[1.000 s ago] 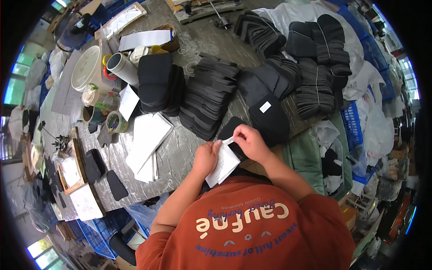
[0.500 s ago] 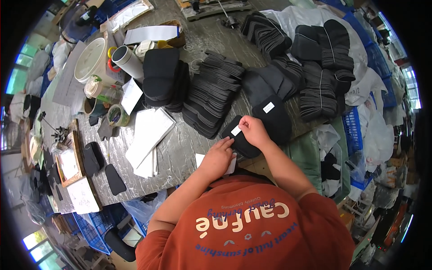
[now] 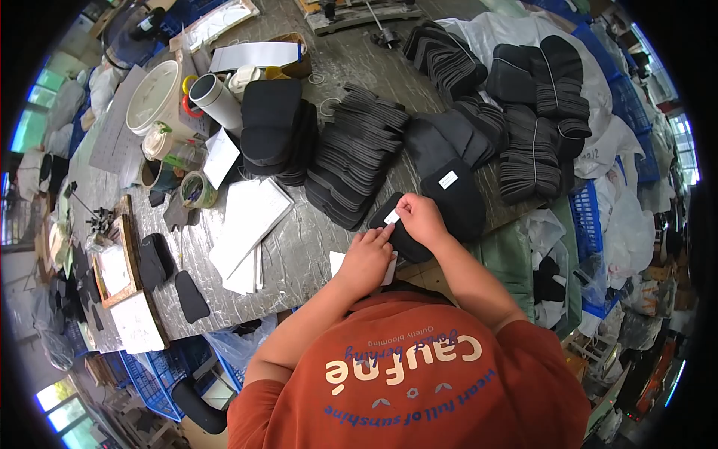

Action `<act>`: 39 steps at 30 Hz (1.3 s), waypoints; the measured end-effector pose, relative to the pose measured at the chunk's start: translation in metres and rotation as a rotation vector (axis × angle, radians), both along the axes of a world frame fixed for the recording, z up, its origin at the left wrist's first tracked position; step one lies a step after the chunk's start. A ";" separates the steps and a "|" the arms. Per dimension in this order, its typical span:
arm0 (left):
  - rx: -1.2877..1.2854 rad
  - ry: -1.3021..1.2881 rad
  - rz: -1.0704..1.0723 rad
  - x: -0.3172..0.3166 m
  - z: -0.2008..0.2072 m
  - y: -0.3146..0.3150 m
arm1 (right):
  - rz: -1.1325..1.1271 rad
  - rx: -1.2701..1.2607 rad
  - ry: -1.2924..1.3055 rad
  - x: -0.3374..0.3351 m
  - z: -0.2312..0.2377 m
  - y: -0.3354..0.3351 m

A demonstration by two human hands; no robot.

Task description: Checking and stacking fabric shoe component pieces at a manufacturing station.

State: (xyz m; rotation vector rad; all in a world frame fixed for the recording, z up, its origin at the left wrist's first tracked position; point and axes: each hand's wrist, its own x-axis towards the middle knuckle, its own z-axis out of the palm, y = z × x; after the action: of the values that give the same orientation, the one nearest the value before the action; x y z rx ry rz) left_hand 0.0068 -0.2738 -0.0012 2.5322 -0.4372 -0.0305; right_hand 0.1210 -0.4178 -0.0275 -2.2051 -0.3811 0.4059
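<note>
Compared with a second ago, when both your hands held the folded white paper [image 3: 339, 261] in front of the black pad [image 3: 409, 245], the small white label [image 3: 391, 217] now lies on that pad, and the paper shows only in part, under your left hand [image 3: 365, 260]. Since half a second ago, your left forefinger has come up to touch the label's lower end, while your right hand [image 3: 421, 219] has stayed at the other end. The right grip is closed, fingertips bunched on the label; your left fingers are stretched out, and whether that grip holds the paper you cannot tell, since the palm hides it. The pad sits at the near edge of the bench [image 3: 299, 288], directly before you, its long axis running from far left to near right, with a rounded end pointing away from you. The label slants across it, its long axis rising toward the far right. Just beyond your right hand, a larger black pad [image 3: 454, 209] carries a similar label [image 3: 448, 180] with the same slant, and left of it stands a leaning row of dark pads [image 3: 355, 153].
</note>
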 end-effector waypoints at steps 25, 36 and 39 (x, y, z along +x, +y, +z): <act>-0.108 0.069 0.051 -0.008 -0.010 0.019 | -0.224 0.262 -0.351 -0.018 -0.017 0.003; -0.420 0.073 0.424 0.005 -0.004 0.012 | -0.185 0.009 -0.625 0.021 0.054 -0.048; -0.502 0.154 0.689 0.006 -0.004 0.013 | 0.201 0.197 0.063 -0.035 0.062 -0.014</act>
State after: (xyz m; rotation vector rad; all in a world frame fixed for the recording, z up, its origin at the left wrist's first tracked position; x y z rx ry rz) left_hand 0.0130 -0.2610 -0.0054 2.0371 0.4490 0.1283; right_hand 0.0863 -0.4322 0.0345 -1.9651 -0.5863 0.5225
